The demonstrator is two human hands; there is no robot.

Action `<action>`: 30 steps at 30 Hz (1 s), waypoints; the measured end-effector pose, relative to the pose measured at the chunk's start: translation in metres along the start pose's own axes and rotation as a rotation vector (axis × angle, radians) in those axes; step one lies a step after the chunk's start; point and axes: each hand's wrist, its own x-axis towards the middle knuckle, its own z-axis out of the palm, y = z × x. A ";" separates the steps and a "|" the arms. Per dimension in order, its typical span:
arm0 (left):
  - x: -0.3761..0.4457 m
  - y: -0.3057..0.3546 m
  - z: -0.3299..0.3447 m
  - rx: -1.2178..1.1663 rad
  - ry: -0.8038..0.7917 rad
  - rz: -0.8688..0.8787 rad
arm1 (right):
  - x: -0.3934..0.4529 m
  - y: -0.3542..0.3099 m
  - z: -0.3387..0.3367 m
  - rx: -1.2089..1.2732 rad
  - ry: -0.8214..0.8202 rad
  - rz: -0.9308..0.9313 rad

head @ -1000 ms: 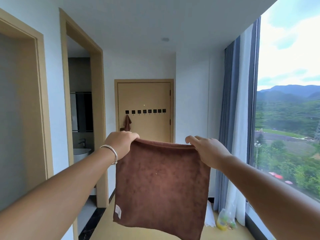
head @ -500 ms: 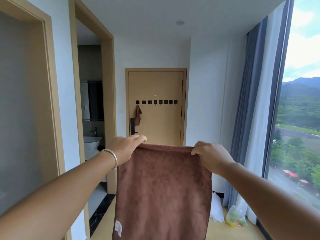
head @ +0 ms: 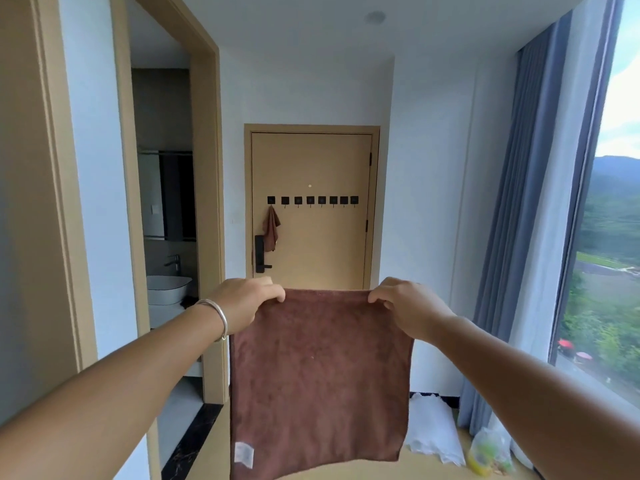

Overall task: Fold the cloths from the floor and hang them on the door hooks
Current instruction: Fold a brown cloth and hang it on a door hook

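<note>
Square brown microfibre cloth (head: 318,372): hangs flat mid-corridor, top corners pinched by left hand (head: 242,303) and right hand (head: 408,310). Tan door (head: 322,244) ahead, black hook row (head: 311,200); leftmost hook bears a hung brown cloth (head: 272,228).

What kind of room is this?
Probably a hallway in a flat or hotel room: an entry door with hooks, a bathroom washbasin through the side doorway, and a tall curtained window.
</note>
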 end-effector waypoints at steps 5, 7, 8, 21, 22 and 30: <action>0.033 -0.038 0.035 0.041 0.091 -0.017 | 0.059 0.000 0.041 -0.041 -0.009 -0.036; 0.049 -0.052 0.051 0.118 0.089 -0.002 | 0.082 0.006 0.060 -0.065 -0.018 -0.046; 0.058 -0.058 0.059 0.142 0.086 -0.005 | 0.094 0.010 0.070 -0.070 -0.018 -0.049; 0.225 -0.127 0.152 0.278 -0.046 -0.094 | 0.267 0.125 0.181 0.033 -0.026 0.027; 0.238 -0.133 0.158 0.281 -0.048 -0.101 | 0.282 0.133 0.186 0.015 -0.026 0.031; 0.307 -0.190 0.214 0.268 -0.098 -0.149 | 0.380 0.172 0.247 -0.029 -0.062 0.009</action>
